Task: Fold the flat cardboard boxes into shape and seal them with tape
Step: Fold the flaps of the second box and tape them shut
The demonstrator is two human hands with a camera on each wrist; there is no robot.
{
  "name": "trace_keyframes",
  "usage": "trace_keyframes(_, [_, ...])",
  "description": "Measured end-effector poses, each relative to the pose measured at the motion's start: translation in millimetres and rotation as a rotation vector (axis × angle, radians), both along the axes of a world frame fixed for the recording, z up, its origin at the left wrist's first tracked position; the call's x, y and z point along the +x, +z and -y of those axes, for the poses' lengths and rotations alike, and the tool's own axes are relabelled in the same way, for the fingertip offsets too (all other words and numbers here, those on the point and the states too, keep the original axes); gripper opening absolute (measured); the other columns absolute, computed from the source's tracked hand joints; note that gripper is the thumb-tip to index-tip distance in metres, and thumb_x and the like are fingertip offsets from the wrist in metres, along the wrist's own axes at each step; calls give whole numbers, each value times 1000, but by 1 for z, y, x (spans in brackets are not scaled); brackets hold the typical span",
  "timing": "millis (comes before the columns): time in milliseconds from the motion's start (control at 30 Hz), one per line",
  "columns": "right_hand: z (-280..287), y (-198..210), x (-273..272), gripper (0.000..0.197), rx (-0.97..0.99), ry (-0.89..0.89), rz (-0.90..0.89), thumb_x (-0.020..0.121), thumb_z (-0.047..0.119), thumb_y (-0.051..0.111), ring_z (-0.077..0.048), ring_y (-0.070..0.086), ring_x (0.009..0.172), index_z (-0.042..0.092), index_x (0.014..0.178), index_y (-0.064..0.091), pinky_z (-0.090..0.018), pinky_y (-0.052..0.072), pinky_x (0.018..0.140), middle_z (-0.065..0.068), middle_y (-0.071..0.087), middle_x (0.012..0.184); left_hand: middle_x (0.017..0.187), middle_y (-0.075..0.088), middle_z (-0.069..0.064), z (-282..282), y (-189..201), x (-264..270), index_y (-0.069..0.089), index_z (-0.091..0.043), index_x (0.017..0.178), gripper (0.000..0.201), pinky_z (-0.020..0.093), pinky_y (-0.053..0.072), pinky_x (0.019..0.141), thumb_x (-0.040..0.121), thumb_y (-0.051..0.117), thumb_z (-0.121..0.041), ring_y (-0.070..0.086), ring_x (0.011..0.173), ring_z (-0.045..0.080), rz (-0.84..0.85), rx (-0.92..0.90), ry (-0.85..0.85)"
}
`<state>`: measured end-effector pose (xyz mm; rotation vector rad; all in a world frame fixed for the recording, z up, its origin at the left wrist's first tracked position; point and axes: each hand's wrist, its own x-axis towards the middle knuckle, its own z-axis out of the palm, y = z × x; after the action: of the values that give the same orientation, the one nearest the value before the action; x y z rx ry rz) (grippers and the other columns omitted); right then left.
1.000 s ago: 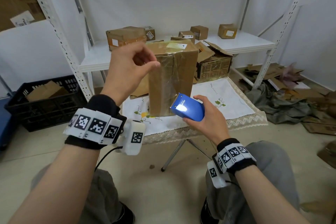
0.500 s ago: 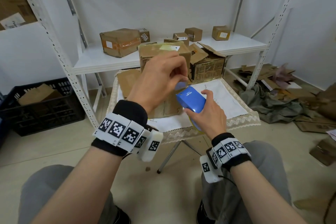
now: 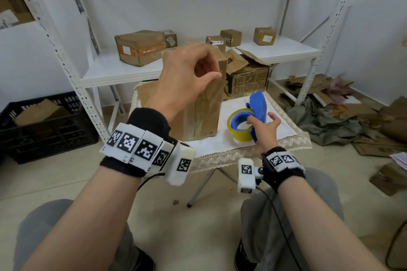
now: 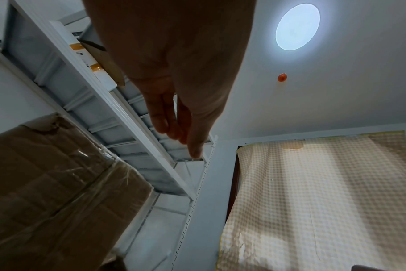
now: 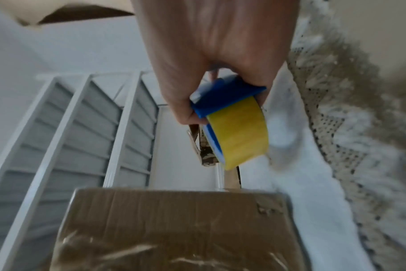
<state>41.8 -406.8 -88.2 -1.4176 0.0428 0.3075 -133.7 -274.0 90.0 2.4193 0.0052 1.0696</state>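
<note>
A tall brown cardboard box [image 3: 202, 112] wrapped in clear tape stands upright on the small white-clothed table [image 3: 284, 130]. My left hand [image 3: 193, 72] hovers in front of its upper part with fingers loosely curled and holding nothing. The left wrist view shows the fingers [image 4: 181, 128] clear of the box [image 4: 46, 183]. To the right of the box, my right hand [image 3: 264, 125] grips the blue tape dispenser [image 3: 257, 103], whose yellow tape roll [image 3: 240, 134] is down at the cloth. The right wrist view, blurred, shows thumb and fingers round the dispenser [image 5: 223, 97] above the box [image 5: 174, 229].
A white metal shelf [image 3: 105, 72] behind the table carries several sealed boxes. An open printed box [image 3: 248, 77] and a flat cardboard sheet [image 3: 147, 97] sit at the table's back. A black crate [image 3: 44, 130] stands at the left. Cardboard scraps and cloth [image 3: 330, 103] litter the floor on the right.
My left hand left the dispenser and rose in front of the box top. My right hand lowered the dispenser to the table right of the box, turning it so the roll shows.
</note>
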Motion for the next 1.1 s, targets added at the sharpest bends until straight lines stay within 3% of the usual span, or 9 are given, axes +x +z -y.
trace_keyframes(200, [-8,-10,21,85,45,-136,-182,87,17,72,-31,51,111,21,152,18,-43,47,98,-18,45,141,86,68,-3,-2,4,-1,70,-11,84,10,14,48,70,84,79,-13,61,76,7,-18,-18,-7])
trace_keyframes(367, [-9,-20,24,81,-104,-115,-87,97,19,65,-35,46,134,11,160,13,-35,40,99,-18,39,154,86,69,-3,-5,6,-2,70,-13,85,10,13,47,69,84,79,-14,61,75,5,-29,-35,-3])
trace_keyframes(567, [-16,-11,16,101,-276,-103,93,91,19,74,-37,28,149,23,163,3,-56,34,116,-13,27,165,84,68,-7,-7,9,-4,70,-13,85,10,13,47,69,84,80,-16,60,74,4,-35,-50,24])
trace_keyframes(667, [-16,-2,4,87,-186,-211,299,91,7,71,-29,34,146,20,161,21,-39,40,114,-11,36,159,84,68,-8,-7,9,-3,70,-15,85,10,13,48,69,84,80,-17,61,75,5,-39,-65,40])
trace_keyframes(733, [-13,9,-8,61,47,-224,396,92,2,65,-20,55,119,21,146,43,-21,49,91,-11,56,131,83,68,-9,-9,9,-3,70,-15,85,11,14,49,68,84,80,-18,61,74,3,-42,-89,54])
trace_keyframes(833, [-7,30,-26,32,370,126,290,96,23,68,-16,65,76,14,125,58,-29,54,77,-9,66,86,82,68,-11,-13,15,-4,69,-18,87,11,13,48,67,85,80,-21,61,71,-1,-30,-136,80])
trace_keyframes(900, [-1,30,-29,70,462,401,183,81,59,76,-20,68,82,13,130,56,-34,56,84,-8,67,89,82,68,-12,-16,19,-4,69,-20,87,11,13,48,67,86,80,-23,61,71,-1,-14,-152,95])
trace_keyframes(967, [1,26,-28,99,524,618,122,64,73,79,-25,67,98,15,139,50,-38,55,96,-11,67,102,81,68,-12,-19,22,-4,70,-20,86,12,12,46,66,85,81,-24,62,70,-1,-3,-159,107])
trace_keyframes(1100, [0,19,-32,91,567,755,99,70,39,91,-27,65,102,15,145,45,-41,50,106,-11,65,105,78,66,-14,-24,23,-5,69,-21,85,12,10,44,63,85,81,-23,58,66,-4,-2,-156,128])
